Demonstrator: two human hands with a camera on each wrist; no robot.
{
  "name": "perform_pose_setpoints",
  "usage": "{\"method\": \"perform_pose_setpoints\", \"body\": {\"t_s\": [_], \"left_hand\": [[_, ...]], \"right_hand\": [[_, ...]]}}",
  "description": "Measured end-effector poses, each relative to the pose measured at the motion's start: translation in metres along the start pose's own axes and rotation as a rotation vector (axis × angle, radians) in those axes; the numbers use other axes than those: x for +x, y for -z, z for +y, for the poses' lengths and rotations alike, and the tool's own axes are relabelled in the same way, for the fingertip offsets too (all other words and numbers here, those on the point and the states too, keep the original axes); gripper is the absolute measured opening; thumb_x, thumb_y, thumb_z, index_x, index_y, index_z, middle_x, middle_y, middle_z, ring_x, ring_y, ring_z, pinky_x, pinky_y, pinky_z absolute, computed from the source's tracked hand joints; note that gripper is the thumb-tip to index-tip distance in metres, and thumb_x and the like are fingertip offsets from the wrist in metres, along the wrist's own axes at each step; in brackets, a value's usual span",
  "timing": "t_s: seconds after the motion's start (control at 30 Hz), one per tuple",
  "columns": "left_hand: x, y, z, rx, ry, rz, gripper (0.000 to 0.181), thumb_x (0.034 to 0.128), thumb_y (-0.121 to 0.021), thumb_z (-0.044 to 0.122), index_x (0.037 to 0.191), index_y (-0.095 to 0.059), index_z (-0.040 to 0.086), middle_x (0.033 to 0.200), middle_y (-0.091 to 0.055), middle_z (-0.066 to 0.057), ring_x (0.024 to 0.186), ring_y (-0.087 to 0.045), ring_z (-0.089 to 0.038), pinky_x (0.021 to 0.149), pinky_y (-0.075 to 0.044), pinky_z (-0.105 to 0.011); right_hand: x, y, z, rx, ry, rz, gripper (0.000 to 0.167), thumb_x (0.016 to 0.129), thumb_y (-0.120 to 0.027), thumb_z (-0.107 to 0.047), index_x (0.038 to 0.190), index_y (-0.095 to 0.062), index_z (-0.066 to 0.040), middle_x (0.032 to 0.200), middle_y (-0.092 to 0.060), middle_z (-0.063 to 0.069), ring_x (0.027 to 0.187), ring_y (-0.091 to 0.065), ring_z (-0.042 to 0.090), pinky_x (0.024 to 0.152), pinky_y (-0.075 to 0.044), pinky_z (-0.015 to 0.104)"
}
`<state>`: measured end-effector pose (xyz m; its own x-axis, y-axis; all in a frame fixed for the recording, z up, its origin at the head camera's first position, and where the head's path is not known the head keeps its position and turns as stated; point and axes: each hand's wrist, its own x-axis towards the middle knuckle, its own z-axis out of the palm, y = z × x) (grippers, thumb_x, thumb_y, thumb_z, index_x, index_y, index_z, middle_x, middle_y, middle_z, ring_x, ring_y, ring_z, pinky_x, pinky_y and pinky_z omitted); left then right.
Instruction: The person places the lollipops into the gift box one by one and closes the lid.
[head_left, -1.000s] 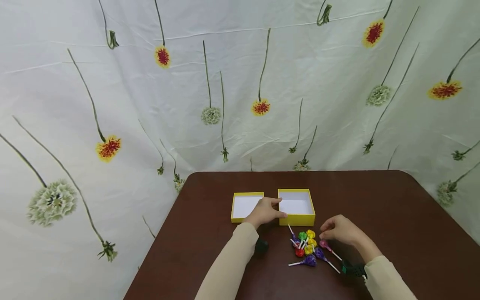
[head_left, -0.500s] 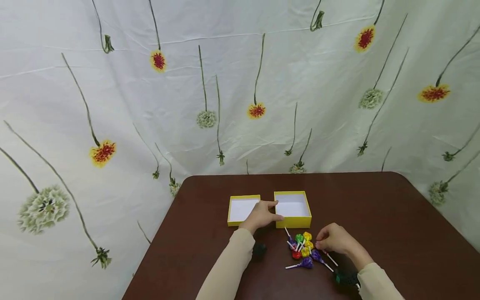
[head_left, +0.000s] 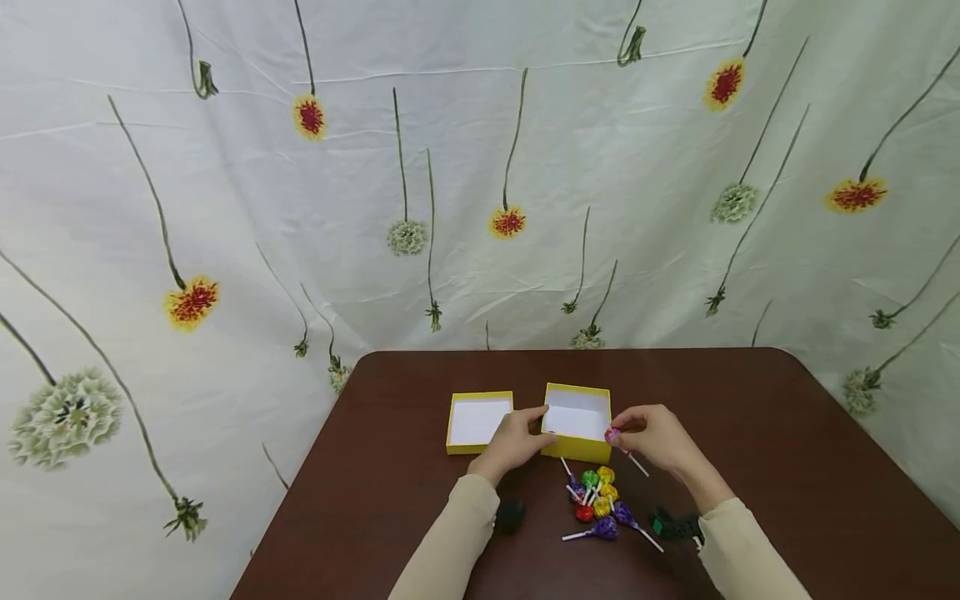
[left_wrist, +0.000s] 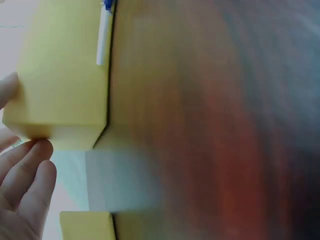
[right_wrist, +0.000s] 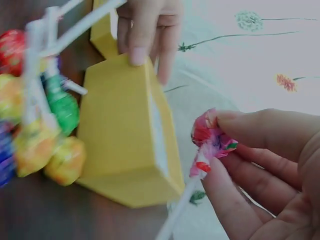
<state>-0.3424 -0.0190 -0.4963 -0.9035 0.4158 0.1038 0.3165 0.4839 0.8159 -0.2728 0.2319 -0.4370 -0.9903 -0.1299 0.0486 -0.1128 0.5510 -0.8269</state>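
My right hand (head_left: 663,437) pinches a pink-wrapped lollipop (head_left: 613,436) by its candy head, beside the front right corner of an open yellow box (head_left: 576,449). Its white stick points down toward me, and the right wrist view shows thumb and fingers around the wrapper (right_wrist: 212,135). With thumb at the front and fingers on the left side, my left hand (head_left: 513,443) holds the box's left corner. White lines the inside of the box. A pile of lollipops in yellow, green, red and purple wrappers (head_left: 602,506) lies on the table in front of the box.
A shallow yellow-edged lid (head_left: 480,421) with a white inside lies left of the box. The dark brown table (head_left: 697,387) has rounded far corners. Behind it hangs a white cloth (head_left: 465,183) printed with flowers.
My right hand has picked the pink lollipop up from the right of the pile and carried it up and left to the box. The box has turned slightly under my left hand.
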Motion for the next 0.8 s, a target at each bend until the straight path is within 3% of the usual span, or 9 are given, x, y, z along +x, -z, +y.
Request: {"method": "perform_pose_setpoints", "body": {"t_s": [0.1, 0.3, 0.5, 0.8], "left_hand": [[-0.002, -0.001, -0.002, 0.05, -0.044, 0.037, 0.054, 0.0924, -0.073, 0.026, 0.141, -0.058, 0.008, 0.142, -0.06, -0.011, 0.133, -0.056, -0.031, 0.109, -0.046, -0.048], [-0.003, -0.003, -0.002, 0.101, -0.094, 0.084, 0.05, 0.0904, -0.076, 0.026, 0.135, -0.064, 0.006, 0.136, -0.065, -0.011, 0.127, -0.061, -0.03, 0.107, -0.048, -0.047], [-0.003, -0.004, -0.002, 0.15, -0.105, 0.101, 0.049, 0.0886, -0.078, 0.026, 0.132, -0.067, 0.005, 0.132, -0.068, -0.011, 0.123, -0.063, -0.028, 0.105, -0.05, -0.045], [-0.009, -0.006, -0.003, 0.148, -0.129, 0.116, 0.049, 0.0879, -0.078, 0.024, 0.13, -0.067, 0.003, 0.13, -0.068, -0.013, 0.121, -0.065, -0.029, 0.103, -0.051, -0.046]], "right_hand": [[0.014, -0.001, -0.011, -0.022, 0.03, 0.017, 0.015, 0.089, -0.075, -0.009, 0.102, -0.075, 0.0, 0.094, -0.074, 0.01, 0.078, -0.066, 0.017, 0.07, -0.059, 0.029], [0.038, -0.005, -0.025, -0.044, 0.061, -0.036, 0.015, 0.091, -0.073, -0.008, 0.103, -0.076, -0.001, 0.096, -0.075, 0.01, 0.08, -0.067, 0.021, 0.072, -0.059, 0.034], [0.057, -0.014, -0.024, -0.039, 0.067, -0.096, 0.014, 0.092, -0.07, -0.003, 0.104, -0.076, 0.001, 0.098, -0.075, 0.013, 0.085, -0.069, 0.032, 0.073, -0.06, 0.035], [0.071, -0.03, -0.012, -0.074, 0.075, -0.157, 0.013, 0.092, -0.07, -0.003, 0.103, -0.076, -0.001, 0.096, -0.074, 0.01, 0.073, -0.058, 0.016, 0.069, -0.056, 0.033]]}}
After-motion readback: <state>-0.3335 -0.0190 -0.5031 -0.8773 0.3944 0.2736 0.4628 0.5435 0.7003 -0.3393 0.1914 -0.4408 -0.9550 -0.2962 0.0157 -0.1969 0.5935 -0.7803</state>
